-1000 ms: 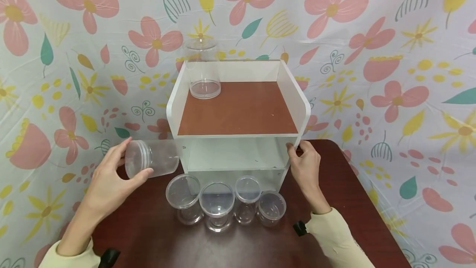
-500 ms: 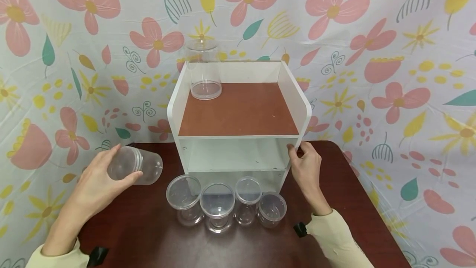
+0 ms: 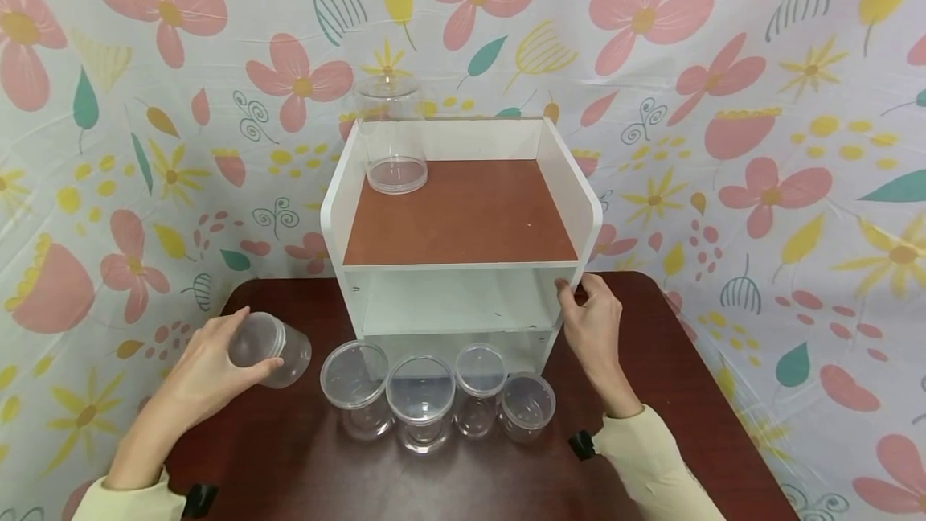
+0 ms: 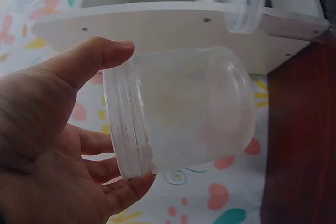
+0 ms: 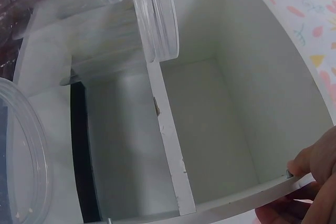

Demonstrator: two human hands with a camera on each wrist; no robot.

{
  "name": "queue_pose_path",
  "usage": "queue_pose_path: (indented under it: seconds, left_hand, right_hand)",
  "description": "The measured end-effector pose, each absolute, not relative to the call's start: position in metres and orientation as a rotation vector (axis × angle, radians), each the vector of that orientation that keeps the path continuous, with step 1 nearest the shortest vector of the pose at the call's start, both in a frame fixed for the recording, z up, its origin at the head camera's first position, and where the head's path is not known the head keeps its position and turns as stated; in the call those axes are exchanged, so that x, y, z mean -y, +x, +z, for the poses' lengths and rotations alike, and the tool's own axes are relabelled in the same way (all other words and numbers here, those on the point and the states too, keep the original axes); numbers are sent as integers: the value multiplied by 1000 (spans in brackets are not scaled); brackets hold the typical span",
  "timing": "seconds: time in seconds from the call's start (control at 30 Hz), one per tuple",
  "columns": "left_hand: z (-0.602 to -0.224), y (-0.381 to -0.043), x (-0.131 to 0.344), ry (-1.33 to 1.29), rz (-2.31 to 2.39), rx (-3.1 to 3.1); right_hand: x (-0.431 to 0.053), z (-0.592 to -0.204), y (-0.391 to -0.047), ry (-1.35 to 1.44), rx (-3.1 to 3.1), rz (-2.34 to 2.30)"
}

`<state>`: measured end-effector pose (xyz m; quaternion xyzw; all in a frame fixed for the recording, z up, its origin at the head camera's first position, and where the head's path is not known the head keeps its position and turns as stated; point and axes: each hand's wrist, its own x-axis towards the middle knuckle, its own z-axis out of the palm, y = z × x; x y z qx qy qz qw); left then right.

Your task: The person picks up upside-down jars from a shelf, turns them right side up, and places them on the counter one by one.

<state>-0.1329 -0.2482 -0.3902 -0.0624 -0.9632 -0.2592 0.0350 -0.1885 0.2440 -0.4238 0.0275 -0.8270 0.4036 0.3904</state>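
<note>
At the left, my left hand (image 3: 202, 376) grips a clear plastic jar (image 3: 291, 356) by its ridged lid end, over the table left of the shelf. The jar is tilted on its side, its base pointing right. In the left wrist view, thumb and fingers wrap the lid end of the jar (image 4: 194, 111), and nothing shows inside. On the other side, my right hand (image 3: 595, 328) pinches the front edge of the right side panel of a white shelf (image 3: 463, 265). The right wrist view has the thumb on that panel (image 5: 252, 198), with fingers behind it.
In front of the shelf stand several clear lidded jars, including a wide one (image 3: 421, 392) and a short one (image 3: 526, 404). A tall clear jar (image 3: 394, 135) sits on the brown top board (image 3: 470, 215), at back left. Dark table (image 3: 673, 392); flowered cloth (image 3: 651, 103) behind.
My left hand has brought the jar left, away from the shelf's side, and lower toward the table. The right hand stays on the side panel.
</note>
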Motion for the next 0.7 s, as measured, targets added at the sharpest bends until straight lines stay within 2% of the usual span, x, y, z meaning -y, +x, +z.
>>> queue_pose_path:
  seconds: [0.7]
  left_hand:
    - [-456,-138,261,-260,-780,3059]
  right_hand:
    - [-244,-423,-188,74,2104,1036]
